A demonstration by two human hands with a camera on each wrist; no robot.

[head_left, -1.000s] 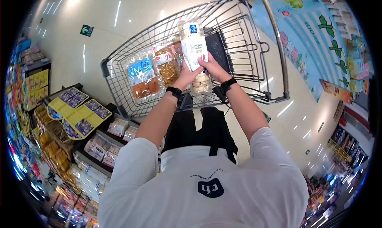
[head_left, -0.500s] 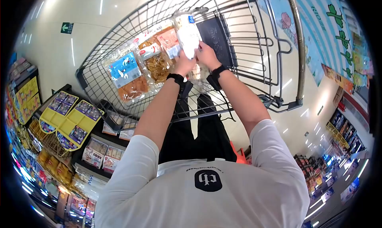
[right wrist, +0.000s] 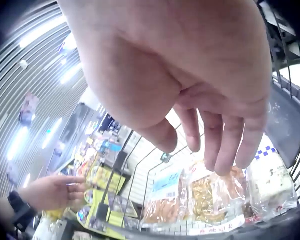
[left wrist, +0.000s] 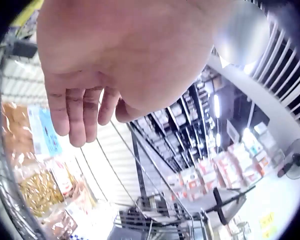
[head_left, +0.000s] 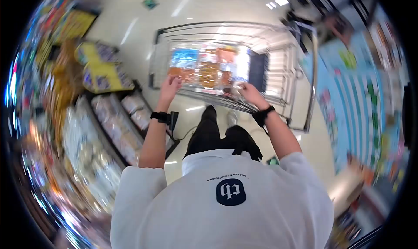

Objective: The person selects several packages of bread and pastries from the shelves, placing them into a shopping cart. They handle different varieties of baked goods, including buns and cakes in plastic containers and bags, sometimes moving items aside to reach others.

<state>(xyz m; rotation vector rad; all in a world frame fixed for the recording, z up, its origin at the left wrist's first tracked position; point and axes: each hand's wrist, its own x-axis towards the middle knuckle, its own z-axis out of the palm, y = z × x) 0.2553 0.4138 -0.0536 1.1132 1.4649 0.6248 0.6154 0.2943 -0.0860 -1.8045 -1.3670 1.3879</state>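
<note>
My left hand (head_left: 170,88) is over the near left edge of the wire shopping cart (head_left: 157,53), its fingers relaxed and holding nothing. Close above the near end of a white-labelled clear pack (head_left: 243,64) is my right hand (head_left: 251,93); its fingers hang loosely bent with nothing between them in the right wrist view. That pack lies in the cart, beside a black panel (head_left: 259,68). To its left lie a pack with a pink-orange label (head_left: 226,55), a pack of golden-brown food (head_left: 208,73) and a blue-labelled pack (head_left: 184,57).
Shelves of wrapped goods (head_left: 93,149) and yellow display trays (head_left: 106,77) stand to the left. On the right is a blue striped display (head_left: 352,101). Pale shop floor (head_left: 130,14) stretches beyond the cart.
The white-labelled pack, held in both hands earlier, now lies in the cart, released. My left hand has moved left, away from my right. The view has turned and blurred.
</note>
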